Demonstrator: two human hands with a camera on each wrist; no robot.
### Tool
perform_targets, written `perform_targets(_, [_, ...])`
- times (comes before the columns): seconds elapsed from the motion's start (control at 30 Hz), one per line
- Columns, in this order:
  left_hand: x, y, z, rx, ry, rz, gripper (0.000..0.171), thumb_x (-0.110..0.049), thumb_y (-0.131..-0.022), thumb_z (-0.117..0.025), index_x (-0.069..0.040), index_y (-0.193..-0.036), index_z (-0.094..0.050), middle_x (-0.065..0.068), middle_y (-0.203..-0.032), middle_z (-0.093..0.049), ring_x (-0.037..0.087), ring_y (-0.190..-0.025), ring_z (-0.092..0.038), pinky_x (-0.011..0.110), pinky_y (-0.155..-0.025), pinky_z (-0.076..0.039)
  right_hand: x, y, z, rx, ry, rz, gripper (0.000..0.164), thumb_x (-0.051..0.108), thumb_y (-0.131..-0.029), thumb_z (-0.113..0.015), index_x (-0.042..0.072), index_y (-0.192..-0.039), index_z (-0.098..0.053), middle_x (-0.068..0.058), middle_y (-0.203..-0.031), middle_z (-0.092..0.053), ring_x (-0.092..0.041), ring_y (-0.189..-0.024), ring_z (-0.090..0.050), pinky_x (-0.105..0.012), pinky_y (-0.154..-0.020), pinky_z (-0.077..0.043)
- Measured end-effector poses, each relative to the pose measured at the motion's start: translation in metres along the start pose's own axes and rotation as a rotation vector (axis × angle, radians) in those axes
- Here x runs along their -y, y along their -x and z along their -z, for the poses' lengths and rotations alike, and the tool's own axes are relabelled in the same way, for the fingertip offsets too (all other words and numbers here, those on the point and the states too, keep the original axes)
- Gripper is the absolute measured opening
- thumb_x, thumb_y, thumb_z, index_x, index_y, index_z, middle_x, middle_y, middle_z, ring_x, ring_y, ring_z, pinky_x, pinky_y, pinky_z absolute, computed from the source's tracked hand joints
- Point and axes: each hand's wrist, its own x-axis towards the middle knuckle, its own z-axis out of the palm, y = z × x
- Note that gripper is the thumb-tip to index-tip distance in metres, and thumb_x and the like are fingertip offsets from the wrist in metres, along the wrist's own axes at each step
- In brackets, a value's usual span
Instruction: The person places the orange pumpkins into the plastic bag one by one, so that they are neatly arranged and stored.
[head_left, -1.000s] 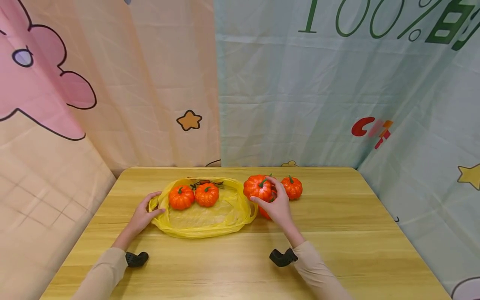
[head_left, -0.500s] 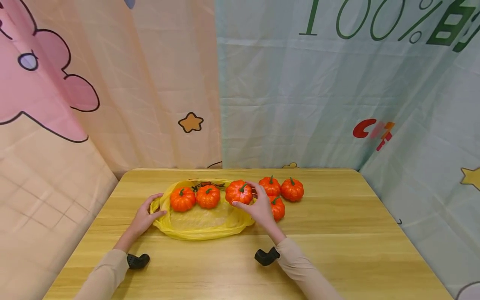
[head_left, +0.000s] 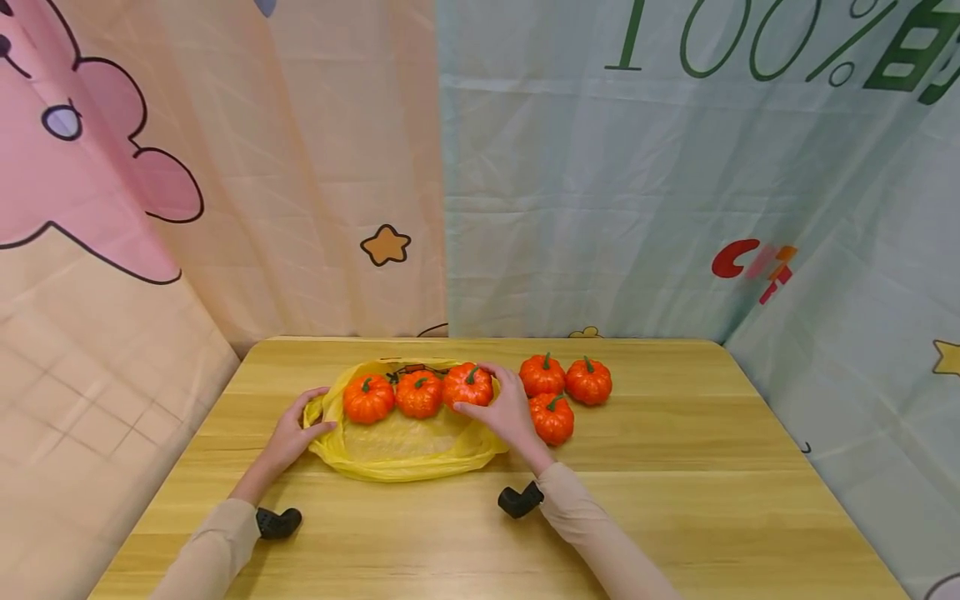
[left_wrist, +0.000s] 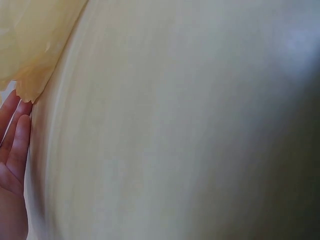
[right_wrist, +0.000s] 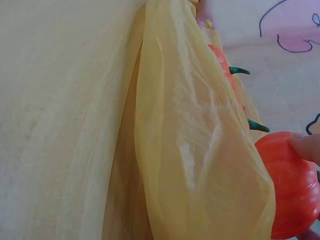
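Note:
My right hand [head_left: 504,410] grips a small orange toy pumpkin [head_left: 467,385] with a green stem, thumb and fingers around its side. That pumpkin is at the right end of an open yellow plastic bag [head_left: 408,467], inside its rim. Two more pumpkins, one at the left [head_left: 368,399] and one in the middle [head_left: 417,395], sit in the bag beside it. The left hand [head_left: 295,429] holds the bag's left end between thumb and fingers. In the right wrist view, the bag's side [right_wrist: 195,135] partly covers the held pumpkin [right_wrist: 290,190].
Three other pumpkins stand grouped on the wooden table right of the bag: a back one [head_left: 542,375], a right one [head_left: 588,381] and a front one [head_left: 552,418]. Printed curtains [head_left: 585,208] enclose the table's back and sides. Each wrist wears a black mount [head_left: 520,501].
My right hand has carried its pumpkin leftward and down from over the loose pumpkins into the bag, close to the two there. The left hand keeps its place at the bag's left end.

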Motion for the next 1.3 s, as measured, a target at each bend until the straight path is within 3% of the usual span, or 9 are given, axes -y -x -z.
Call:
perform_targets(0.47, [-0.001, 0.000, 0.000, 0.003, 0.009, 0.004, 0.060, -0.014, -0.090, -0.067, -0.001, -0.141, -0.039, 0.025, -0.146, -0.037, -0.017, -0.106, -0.036, 0.002, -0.083, -0.038, -0.014, -0.011, -0.010, 0.027, 0.119, 0.021, 0.069, 0.036, -0.069, -0.086, 0.014, -0.128, -0.059, -0.012, -0.130, -0.058, -0.033, -0.119, -0.047, -0.052, -0.096, -0.045])
perform_targets(0.9, [0.000, 0.001, 0.000, 0.009, 0.017, -0.012, 0.060, -0.012, -0.090, -0.066, -0.001, -0.142, -0.038, 0.027, -0.145, -0.037, -0.019, -0.104, -0.039, 0.004, -0.081, -0.042, -0.022, -0.014, -0.014, 0.024, 0.139, 0.047, 0.068, 0.034, -0.069, -0.086, 0.012, -0.127, -0.059, -0.013, -0.124, -0.060, -0.033, -0.114, -0.055, -0.051, -0.094, -0.047])
perform_targets(1.3, [0.001, 0.001, -0.001, 0.006, 0.013, -0.022, 0.058, -0.011, -0.090, -0.065, 0.000, -0.141, -0.039, 0.028, -0.144, -0.037, -0.019, -0.103, -0.040, 0.005, -0.080, -0.043, -0.021, -0.015, -0.020, 0.003, 0.186, 0.040, 0.069, 0.037, -0.071, -0.085, 0.012, -0.129, -0.058, -0.014, -0.126, -0.053, -0.034, -0.116, -0.050, -0.052, -0.096, -0.045])
